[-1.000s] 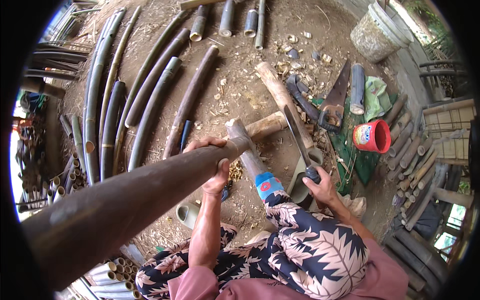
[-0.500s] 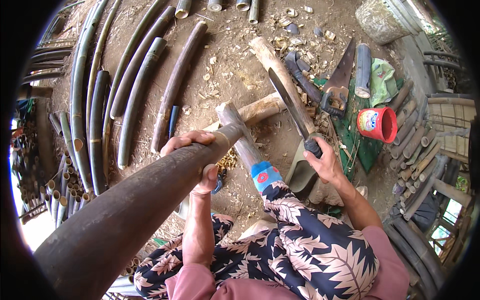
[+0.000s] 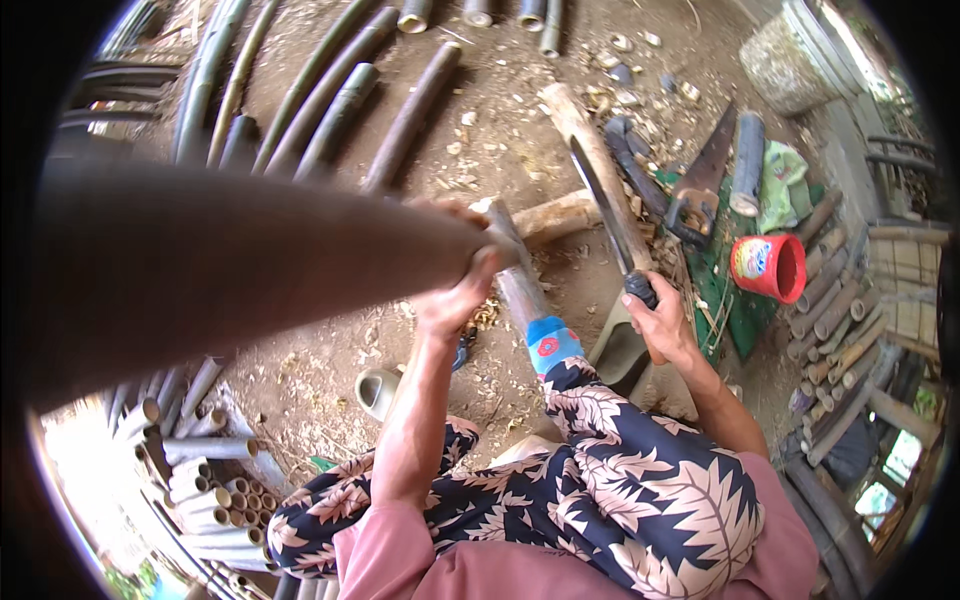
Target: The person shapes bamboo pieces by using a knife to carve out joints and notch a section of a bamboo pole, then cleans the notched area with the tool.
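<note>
Brown bamboo pole (image 3: pixel 260 245), blurred, slants in from the left, its large end nearest the camera. Below it, stacked cut bamboo (image 3: pixel 210 495). Left hand (image 3: pixel 455 298) wrapped round the pole's far end, thumb on the near side. Pale log (image 3: pixel 562 218) lies beyond, on the dirt floor (image 3: pixel 505 115). Long knife (image 3: pixel 602 205), blade pointing away, black handle clasped in the right hand (image 3: pixel 662 322). Further right: handsaw (image 3: pixel 704 175), red tub (image 3: pixel 748 262).

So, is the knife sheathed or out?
Out: the knife shows bare metal to its tip, its handle in the right hand; no sheath covers it.
</note>
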Demonstrator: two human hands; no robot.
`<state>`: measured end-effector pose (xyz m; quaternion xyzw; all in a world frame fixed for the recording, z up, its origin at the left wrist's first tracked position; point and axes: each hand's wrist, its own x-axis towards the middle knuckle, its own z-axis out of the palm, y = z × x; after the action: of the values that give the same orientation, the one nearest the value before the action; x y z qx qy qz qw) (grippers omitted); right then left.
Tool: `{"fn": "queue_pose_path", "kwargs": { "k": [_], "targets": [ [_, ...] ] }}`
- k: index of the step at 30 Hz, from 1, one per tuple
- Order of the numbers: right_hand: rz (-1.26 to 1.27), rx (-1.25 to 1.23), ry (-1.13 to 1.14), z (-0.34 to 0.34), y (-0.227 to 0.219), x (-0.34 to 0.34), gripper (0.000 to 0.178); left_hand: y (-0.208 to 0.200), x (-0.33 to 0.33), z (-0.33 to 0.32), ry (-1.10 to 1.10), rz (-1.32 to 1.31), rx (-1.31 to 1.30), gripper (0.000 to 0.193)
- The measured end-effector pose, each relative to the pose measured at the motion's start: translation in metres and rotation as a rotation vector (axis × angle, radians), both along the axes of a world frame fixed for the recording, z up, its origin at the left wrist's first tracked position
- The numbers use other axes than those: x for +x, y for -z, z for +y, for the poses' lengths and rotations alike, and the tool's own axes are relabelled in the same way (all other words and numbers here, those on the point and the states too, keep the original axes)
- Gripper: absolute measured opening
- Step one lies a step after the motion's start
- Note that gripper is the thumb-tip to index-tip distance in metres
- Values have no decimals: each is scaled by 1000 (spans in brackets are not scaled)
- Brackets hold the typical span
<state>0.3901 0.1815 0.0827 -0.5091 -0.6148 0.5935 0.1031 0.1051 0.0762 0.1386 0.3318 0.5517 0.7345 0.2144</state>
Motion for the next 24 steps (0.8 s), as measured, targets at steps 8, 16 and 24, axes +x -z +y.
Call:
{"fn": "queue_pose_path", "kwargs": {
  "k": [8,16,24],
  "targets": [
    [83,35,12,1,-10,-3,29,-25,-10,27,-152,131,-217,61],
    [-65,96,-43,-1,-14,-2,31,-10,-15,5,-136,75,-166,62],
    [-435,304,-349,-40,5,26,42,-13,-6,12,-130,125,-175,62]
  ]
}}
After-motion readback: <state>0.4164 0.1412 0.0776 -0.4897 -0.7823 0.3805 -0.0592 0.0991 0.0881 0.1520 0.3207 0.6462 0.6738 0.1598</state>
